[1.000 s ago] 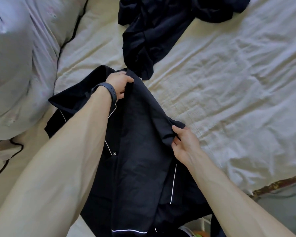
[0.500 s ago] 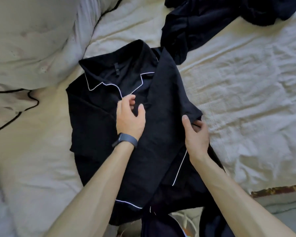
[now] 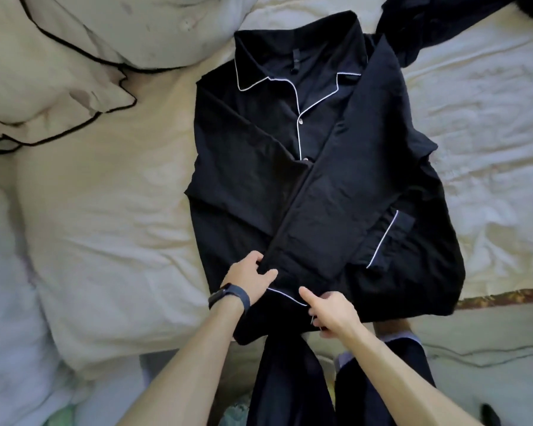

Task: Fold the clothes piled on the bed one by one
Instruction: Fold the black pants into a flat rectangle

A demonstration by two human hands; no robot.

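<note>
Pyjama shirt [image 3: 320, 179], black crinkled cloth with white piping, lies flat on the creased cream bed [image 3: 120, 210], sleeves folded inward. Left hand [image 3: 248, 279] and right hand [image 3: 331, 312] pinch its hem.

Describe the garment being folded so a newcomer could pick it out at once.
On the cream bed sheet, right of the black-edged pillows, a black pyjama shirt lies flat, collar away from the person. Unlike the plain dark pile at top right, it has white piping and buttons.
</note>
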